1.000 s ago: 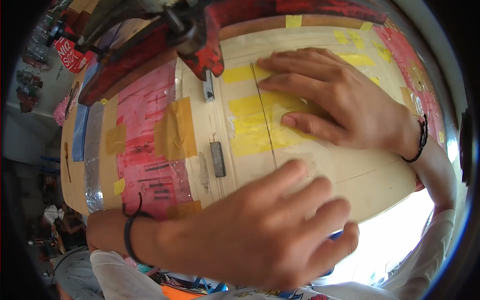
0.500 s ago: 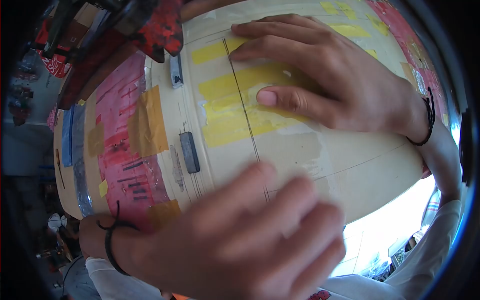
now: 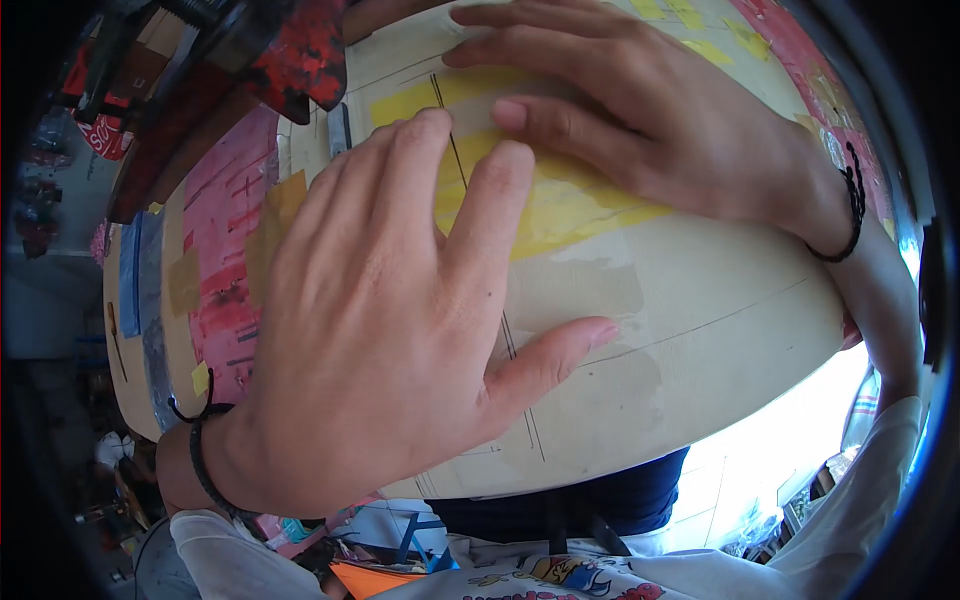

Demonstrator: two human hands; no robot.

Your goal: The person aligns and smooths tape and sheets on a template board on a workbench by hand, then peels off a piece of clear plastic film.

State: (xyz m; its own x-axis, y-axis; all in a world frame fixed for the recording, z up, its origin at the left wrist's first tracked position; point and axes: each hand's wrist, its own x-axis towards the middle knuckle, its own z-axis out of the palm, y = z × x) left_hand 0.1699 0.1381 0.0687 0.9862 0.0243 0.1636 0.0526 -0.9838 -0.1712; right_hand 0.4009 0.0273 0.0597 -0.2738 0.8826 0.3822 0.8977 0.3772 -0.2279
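A large, curved cream panel [image 3: 620, 390] fills the middle of the head view, with dark pencil lines drawn across it. Over its upper part run strips of yellow tape [image 3: 580, 225]. My left hand [image 3: 370, 310] lies palm down over the panel's left middle, fingers extended and thumb out to the right, holding nothing visible. Above and right of it, my right hand [image 3: 650, 110] rests across the yellow tape with fingers stretched and spread. Its thumb is near the left index fingertip. A narrow grey block [image 3: 340, 128] on the panel is partly hidden by my left hand.
A worn red and black metal piece [image 3: 300, 65] juts in at upper left. Red tape [image 3: 225, 235], brown tape [image 3: 183, 285] and a blue strip [image 3: 130, 275] cover the panel's left side. Below the panel is an orange item [image 3: 370, 580].
My left hand has moved up from the lower edge, its curled, blurred fingers now extended over the panel and covering one grey block. My right hand has shifted slightly upward in view.
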